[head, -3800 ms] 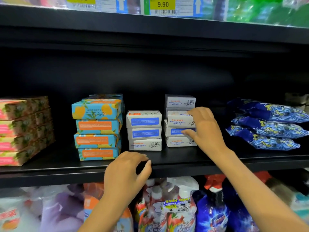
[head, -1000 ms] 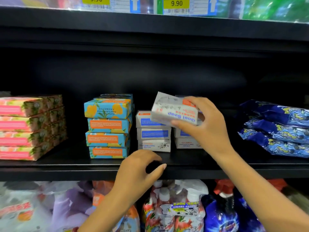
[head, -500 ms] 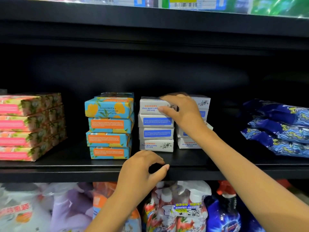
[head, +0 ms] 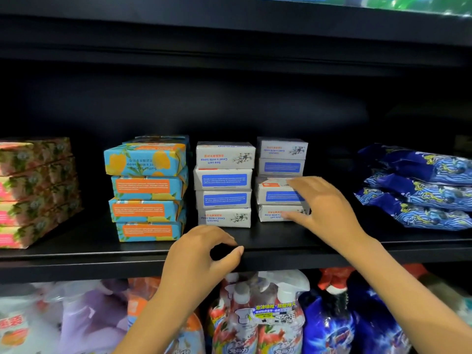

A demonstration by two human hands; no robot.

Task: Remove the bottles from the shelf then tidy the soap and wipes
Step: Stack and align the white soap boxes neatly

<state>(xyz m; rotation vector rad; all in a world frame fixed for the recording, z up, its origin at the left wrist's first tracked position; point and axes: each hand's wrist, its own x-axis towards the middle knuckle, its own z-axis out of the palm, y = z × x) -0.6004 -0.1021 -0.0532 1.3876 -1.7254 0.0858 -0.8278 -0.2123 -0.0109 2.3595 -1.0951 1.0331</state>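
- The right hand (head: 324,208), fingers spread and curled round nothing, lies against the two front soap boxes (head: 274,198) just right of the four-high white soap stack (head: 224,185). The upper box sits askew, so a push off its middle would likely twist it further rather than square it.
- Behind those two, also right of the stack, the rear boxes (head: 281,159) stand higher. A shove carried too deep could tip them backward.
- A sideways nudge could bump the stack itself. Its boxes are slightly staggered and might slide against the blue-and-orange soap stack (head: 146,187) just left of it.
- The wipes packs (head: 419,185), well right of the stack, slump in a soft pile. A forearm swinging outward could drag one off.
- The left hand (head: 201,254), in front of and below the stack, is curled at the shelf lip (head: 76,261). Whether it pinches the lip or merely rests there I cannot tell, black against black. If it only rests, it gives little steadying.
- Spray bottles (head: 260,315) stand below the stack, and a box knocked over the lip would drop among them.
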